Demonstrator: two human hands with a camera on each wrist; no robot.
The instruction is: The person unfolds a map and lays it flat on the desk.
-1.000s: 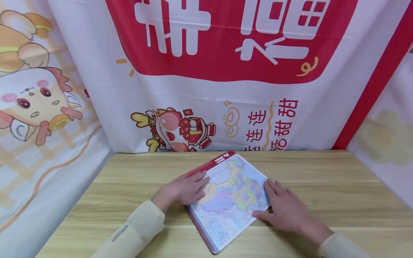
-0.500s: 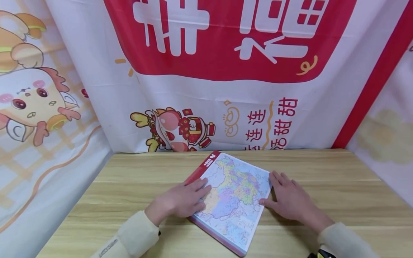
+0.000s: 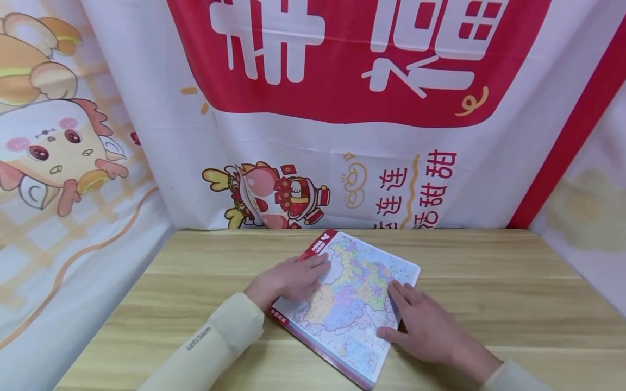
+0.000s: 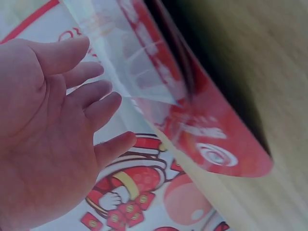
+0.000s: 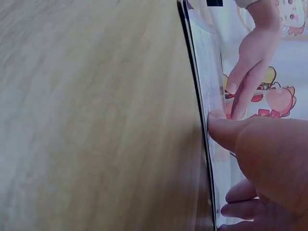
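A flat rectangular map board [image 3: 344, 309] lies at an angle on the wooden table, its coloured map face up, with a red band along one edge. My left hand [image 3: 295, 278] extends over the board's left side, fingers straight. Seen in the left wrist view, that hand [image 4: 57, 134] has its palm turned to the camera and spread fingers, beside the board's red corner [image 4: 216, 149], where the edge shows layers. At the right edge, my right hand [image 3: 423, 326] rests its fingertips and thumb on the board's face. The right wrist view shows its thumb [image 5: 224, 130] lying flat near the dark edge.
The wooden table [image 3: 489, 271] extends around the board on both sides. A white and red printed cloth [image 3: 293, 136] hangs right behind the table's back edge. More printed cloth [image 3: 54, 163] borders it at the left.
The board has turned anticlockwise over the last second. My left hand has shifted slightly up and right across it; my right hand has moved down and left, further onto its face.
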